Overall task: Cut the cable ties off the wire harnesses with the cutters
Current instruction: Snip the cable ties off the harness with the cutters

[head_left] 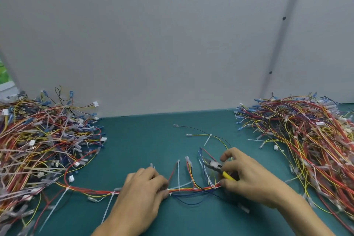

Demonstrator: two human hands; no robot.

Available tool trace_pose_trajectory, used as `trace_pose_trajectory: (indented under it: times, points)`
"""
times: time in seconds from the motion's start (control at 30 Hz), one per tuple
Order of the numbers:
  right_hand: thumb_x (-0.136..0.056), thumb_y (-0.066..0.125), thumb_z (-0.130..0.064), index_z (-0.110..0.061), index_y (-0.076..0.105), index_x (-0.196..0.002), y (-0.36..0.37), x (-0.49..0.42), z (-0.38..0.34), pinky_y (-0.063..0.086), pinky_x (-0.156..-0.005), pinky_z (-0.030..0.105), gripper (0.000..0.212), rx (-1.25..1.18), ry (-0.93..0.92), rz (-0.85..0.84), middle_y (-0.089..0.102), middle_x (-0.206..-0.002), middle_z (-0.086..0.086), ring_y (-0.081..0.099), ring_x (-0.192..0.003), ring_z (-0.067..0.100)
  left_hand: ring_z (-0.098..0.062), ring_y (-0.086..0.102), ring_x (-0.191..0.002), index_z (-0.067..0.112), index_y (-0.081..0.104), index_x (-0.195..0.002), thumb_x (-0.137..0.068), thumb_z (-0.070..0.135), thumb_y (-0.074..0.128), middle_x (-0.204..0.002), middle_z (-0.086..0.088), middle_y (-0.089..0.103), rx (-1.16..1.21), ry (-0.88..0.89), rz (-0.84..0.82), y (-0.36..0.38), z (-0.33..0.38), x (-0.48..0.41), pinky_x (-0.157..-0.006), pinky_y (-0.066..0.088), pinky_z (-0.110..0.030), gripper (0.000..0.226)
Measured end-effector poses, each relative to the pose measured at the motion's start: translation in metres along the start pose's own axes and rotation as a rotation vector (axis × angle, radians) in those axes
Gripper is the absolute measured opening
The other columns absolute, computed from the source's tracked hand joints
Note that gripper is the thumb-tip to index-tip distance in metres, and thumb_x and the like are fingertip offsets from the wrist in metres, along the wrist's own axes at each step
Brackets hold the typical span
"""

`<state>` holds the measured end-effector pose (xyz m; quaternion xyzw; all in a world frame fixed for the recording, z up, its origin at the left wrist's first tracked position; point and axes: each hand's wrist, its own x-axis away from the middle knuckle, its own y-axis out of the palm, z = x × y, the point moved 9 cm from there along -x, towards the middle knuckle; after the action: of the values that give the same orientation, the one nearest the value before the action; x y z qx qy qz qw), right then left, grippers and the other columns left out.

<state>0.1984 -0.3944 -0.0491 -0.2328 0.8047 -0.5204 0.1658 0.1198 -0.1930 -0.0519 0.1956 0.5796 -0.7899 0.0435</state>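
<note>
Left hand (145, 188) pinches the wire harness (191, 188) lying on the teal counter (143, 140); right hand (249, 176) grips yellow-handled cutters (219, 169) over it. A white cable tie (179, 174) sticks up between them. Farther back sit a left pile (38, 140) and a right pile (306, 130) of harnesses.

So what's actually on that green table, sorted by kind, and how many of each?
heaps of wire harnesses: 2
single harness laid out between the hands: 1
cutters: 1
hands, left hand and right hand: 2
Total: 6
</note>
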Motion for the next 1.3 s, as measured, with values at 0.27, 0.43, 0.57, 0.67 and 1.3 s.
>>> trace_pose_trajectory:
  times: [0.27,0.43,0.57,0.67,1.3]
  points:
    - [-0.089,0.057,-0.036,-0.017,0.054,-0.077,-0.037,0.01,0.011,0.042,-0.065,0.027,0.023,-0.176,0.138,0.216,0.061,-0.074,0.001,0.054,-0.072,0.017,-0.011,0.058,-0.076,0.027,0.067,-0.081,-0.072,0.036,0.071,-0.086,0.014,0.061,-0.001,0.35,0.008,0.008,0.099,-0.034,-0.067,0.047,-0.021,0.014]
    - [-0.095,0.051,-0.036,-0.013,0.047,-0.08,-0.039,0.011,0.009,0.035,-0.061,0.026,0.027,-0.31,0.144,0.254,0.048,-0.067,-0.002,0.04,-0.062,0.009,-0.012,0.059,-0.075,0.027,0.067,-0.078,-0.067,0.046,0.073,-0.079,0.011,0.061,-0.194,0.278,-0.177,0.055,0.104,-0.047,-0.071,0.049,-0.023,0.023]
    - [-0.097,0.05,-0.034,-0.017,0.036,-0.073,-0.046,0.014,0.007,0.031,-0.056,0.022,0.032,-0.38,0.118,0.327,0.039,-0.062,-0.006,0.034,-0.057,0.007,-0.015,0.059,-0.073,0.028,0.064,-0.088,-0.067,0.021,0.076,-0.078,0.009,0.06,-0.144,0.193,-0.134,0.055,0.096,-0.049,-0.069,0.051,-0.025,0.026]
    - [-0.091,0.06,-0.023,-0.017,0.047,-0.079,-0.052,0.015,-0.003,0.036,-0.061,0.019,0.019,-0.342,0.014,0.356,0.05,-0.07,-0.007,0.045,-0.065,0.007,-0.012,0.056,-0.079,0.033,0.05,-0.108,-0.093,0.012,0.046,-0.083,0.01,0.06,0.358,-0.063,-0.135,0.047,0.065,-0.049,-0.077,0.045,-0.03,0.025]
    - [-0.083,0.068,-0.037,-0.021,0.044,-0.075,0.001,-0.001,-0.028,0.042,-0.066,0.033,0.03,-0.18,-0.053,0.312,0.049,-0.076,-0.007,0.047,-0.073,0.011,-0.014,0.052,-0.052,0.009,0.045,-0.098,-0.07,0.011,0.071,-0.07,-0.001,0.066,1.235,-0.324,-0.232,0.036,0.03,-0.032,-0.053,0.042,-0.02,0.038]
